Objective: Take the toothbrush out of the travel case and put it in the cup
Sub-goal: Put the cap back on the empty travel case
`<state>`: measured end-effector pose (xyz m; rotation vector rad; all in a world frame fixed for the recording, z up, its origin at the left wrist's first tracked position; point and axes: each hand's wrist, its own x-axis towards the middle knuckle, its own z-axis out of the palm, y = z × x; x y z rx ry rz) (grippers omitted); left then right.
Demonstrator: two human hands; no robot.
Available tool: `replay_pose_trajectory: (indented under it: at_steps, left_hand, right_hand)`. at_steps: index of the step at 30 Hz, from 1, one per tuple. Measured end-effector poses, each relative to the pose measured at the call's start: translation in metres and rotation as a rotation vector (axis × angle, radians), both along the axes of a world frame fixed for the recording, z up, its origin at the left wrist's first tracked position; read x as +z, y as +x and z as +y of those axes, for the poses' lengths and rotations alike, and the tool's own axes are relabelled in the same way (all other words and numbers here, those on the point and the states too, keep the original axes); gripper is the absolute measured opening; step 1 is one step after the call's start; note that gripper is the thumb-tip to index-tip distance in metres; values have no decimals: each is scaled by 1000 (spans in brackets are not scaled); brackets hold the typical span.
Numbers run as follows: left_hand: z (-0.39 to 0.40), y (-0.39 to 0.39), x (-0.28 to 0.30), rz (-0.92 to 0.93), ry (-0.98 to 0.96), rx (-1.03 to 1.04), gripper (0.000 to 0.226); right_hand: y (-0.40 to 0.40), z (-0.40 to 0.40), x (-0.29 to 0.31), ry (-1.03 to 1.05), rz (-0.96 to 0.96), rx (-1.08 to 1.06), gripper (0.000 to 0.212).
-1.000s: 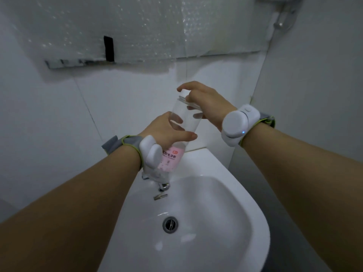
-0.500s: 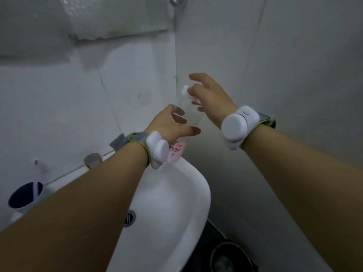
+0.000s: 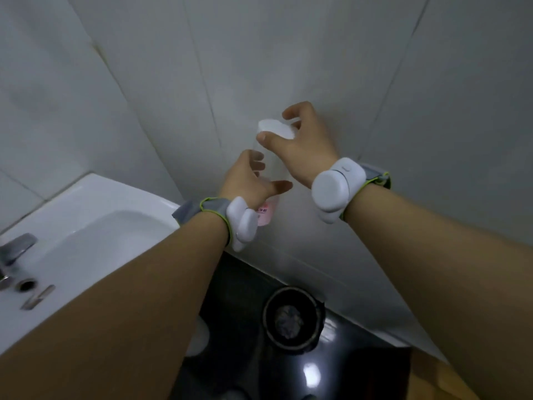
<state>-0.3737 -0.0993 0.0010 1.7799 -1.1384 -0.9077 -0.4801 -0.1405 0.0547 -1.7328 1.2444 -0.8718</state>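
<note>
I hold a clear tubular travel case (image 3: 274,168) upright in front of the grey tiled wall. It has a white cap (image 3: 276,129) on top and a pink label (image 3: 264,212) near its lower end. My left hand (image 3: 249,180) is wrapped around the middle of the tube. My right hand (image 3: 302,148) pinches the white cap from above, thumb in front and fingers behind. The toothbrush inside cannot be made out. The cup is out of view.
A white sink (image 3: 95,220) with a metal tap (image 3: 16,249) and drain (image 3: 27,284) lies at the left. Below, on the dark glossy floor, stands a round black bin (image 3: 292,319). Both wrists wear white devices on grey straps.
The view has swung to the right: the sink slid to the left and the dark cup left the frame. Both hands stay on the case, my right hand closing further on the cap.
</note>
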Motion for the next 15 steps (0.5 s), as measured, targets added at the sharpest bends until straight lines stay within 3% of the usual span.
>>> replay_pose_trajectory:
  at_steps: [7, 15]
  left_hand:
    - [-18, -43, -70, -239, 119, -64, 84]
    - [-8, -60, -179, -1, 237, -126, 78]
  right_hand:
    - [-46, -8, -75, 171, -81, -74, 65]
    - [-72, -3, -201, 492, -24, -161, 46]
